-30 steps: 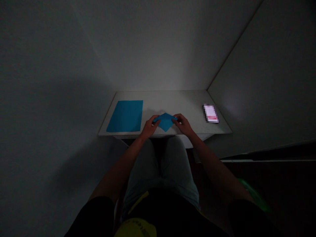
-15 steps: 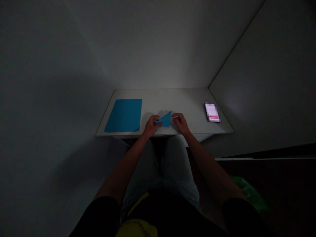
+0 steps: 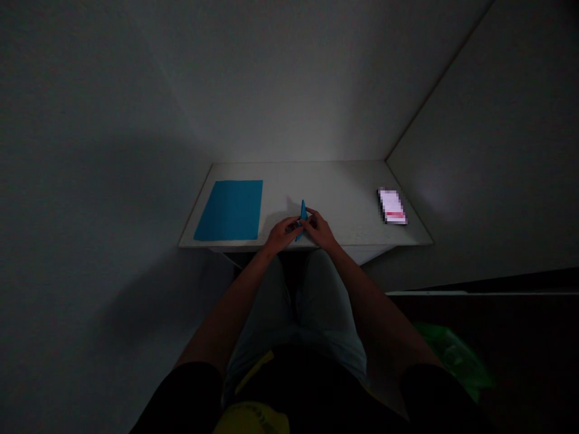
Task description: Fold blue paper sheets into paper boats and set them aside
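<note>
A small folded blue paper (image 3: 303, 209) stands nearly edge-on between my hands, close to the front edge of the white table. My left hand (image 3: 281, 234) grips it from the left, thumb and fingers closed at its lower part. From the other side my right hand (image 3: 319, 230) pinches the same paper, its thumb near the left thumb. The fingers hide much of the paper's lower half. To the left, a larger blue sheet (image 3: 230, 211) lies flat on the table.
On the white table (image 3: 348, 205), a phone (image 3: 392, 207) with a lit, blurred screen lies at the right. Walls border the table at the back and right. A green plastic bag (image 3: 455, 355) is on the dark floor at lower right.
The folded paper has turned from showing its broad triangular face to nearly edge-on. My right hand, apart from it before, has moved left and taken hold of it.
</note>
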Tool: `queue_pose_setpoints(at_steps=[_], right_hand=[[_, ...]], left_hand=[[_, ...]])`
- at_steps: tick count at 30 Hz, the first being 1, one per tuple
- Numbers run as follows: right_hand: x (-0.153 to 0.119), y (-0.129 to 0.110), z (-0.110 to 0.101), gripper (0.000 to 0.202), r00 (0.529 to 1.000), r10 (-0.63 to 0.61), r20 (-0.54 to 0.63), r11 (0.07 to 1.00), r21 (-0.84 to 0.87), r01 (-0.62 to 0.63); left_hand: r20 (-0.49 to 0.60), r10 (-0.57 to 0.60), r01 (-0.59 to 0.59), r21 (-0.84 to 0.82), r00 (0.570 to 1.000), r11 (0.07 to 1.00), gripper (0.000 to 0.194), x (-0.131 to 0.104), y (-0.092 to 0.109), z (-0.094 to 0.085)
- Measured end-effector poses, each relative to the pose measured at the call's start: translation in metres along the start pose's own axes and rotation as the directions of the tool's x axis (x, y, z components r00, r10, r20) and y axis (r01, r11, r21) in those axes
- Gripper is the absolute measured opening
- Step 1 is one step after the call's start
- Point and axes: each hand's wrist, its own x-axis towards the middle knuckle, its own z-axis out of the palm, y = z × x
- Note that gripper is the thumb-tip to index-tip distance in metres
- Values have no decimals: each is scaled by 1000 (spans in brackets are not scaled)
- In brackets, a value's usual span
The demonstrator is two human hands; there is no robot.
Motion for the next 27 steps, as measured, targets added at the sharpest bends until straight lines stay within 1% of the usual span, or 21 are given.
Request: queue_pose_setpoints(at_steps=[4,9,12,15,19,22,24,27], right_hand=[[0,3,-7,75,999,-3,43,1000,17,2],[4,13,-11,73,995,-12,104,999,50,7],[9,18,-16,75,986,-16,167,997,79,3],[10,17,-25,74,980,-15,200,997,73,0],[2,12,-38,73,984,-23,177,999,30,18],[-8,11,-46,76,988,-33,148,998,56,25],[-12,13,-50,69,993,-33,116,996,84,23],[-13,16,-52,49,998,-29,54,995,101,23]], left_hand=[[28,0,-1,22,1000,1000,46,0,0,-1],[72,-4,5,-2,997,1000,56,1,-1,-1],[72,6,-5,-19,997,1000,59,3,-4,0],[67,14,-13,-22,998,1000,57,4,-6,1],[44,31,-32,12,999,999,54,4,-6,1],[8,65,-65,42,998,997,56,3,-3,-1],[-24,77,-76,36,997,996,56,2,0,-2],[-57,46,-48,-40,997,998,47,3,2,-3]])
